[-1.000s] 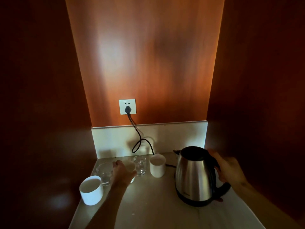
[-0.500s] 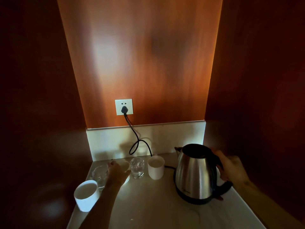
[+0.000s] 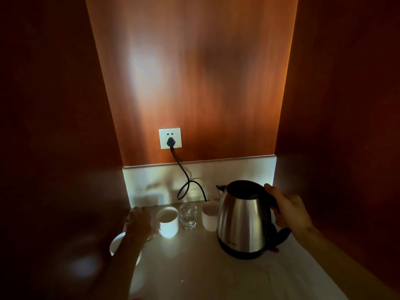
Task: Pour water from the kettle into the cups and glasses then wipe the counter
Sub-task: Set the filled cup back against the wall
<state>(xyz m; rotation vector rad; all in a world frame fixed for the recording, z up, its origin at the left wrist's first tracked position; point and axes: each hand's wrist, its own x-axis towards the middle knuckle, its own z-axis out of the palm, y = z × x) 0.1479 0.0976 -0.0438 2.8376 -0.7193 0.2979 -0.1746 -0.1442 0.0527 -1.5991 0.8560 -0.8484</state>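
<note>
Kettle (image 3: 243,219): is being kept upright on the counter (image 3: 194,267), at the right, just beside a white cup (image 3: 208,217).
Right hand (image 3: 291,210): its fingers are being wrapped round the kettle's black handle.
Left hand (image 3: 139,223): is being held blurred over the left glass, beside the middle cup (image 3: 167,221); its grip cannot be told.
Clear glass (image 3: 188,215): is being left standing between the two back cups.
Near cup (image 3: 115,245): is being partly hidden by the left forearm.
Cord (image 3: 184,180): is being run up to the wall socket (image 3: 170,138).
</note>
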